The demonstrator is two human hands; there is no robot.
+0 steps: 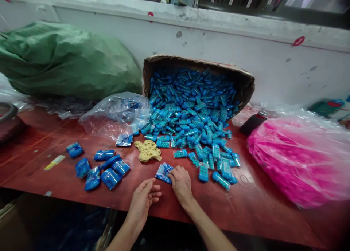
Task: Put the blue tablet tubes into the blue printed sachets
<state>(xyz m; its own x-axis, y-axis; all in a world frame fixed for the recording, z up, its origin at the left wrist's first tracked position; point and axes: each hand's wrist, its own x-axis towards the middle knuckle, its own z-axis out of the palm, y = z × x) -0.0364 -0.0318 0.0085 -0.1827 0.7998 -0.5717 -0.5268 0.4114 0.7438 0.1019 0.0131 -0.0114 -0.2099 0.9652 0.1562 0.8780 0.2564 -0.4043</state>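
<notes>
My right hand [181, 183] rests on the red table [262, 211], its fingers pinching the edge of a small blue packet [163, 172]. My left hand [143, 200] lies beside it near the table's front edge, fingers loosely curled and holding nothing. A tipped cardboard box [243, 79] spills several small blue containers [191, 112] toward my hands. To the left lie several filled blue packets [105, 169]. A yellow crumpled cloth [148, 150] sits just beyond the packet.
A clear plastic bag [116, 112] with blue packets lies left of the box. A big green sack [65, 58] fills the back left. A pink plastic bag [300, 160] bulges at the right. A white wall [273, 61] runs behind the table.
</notes>
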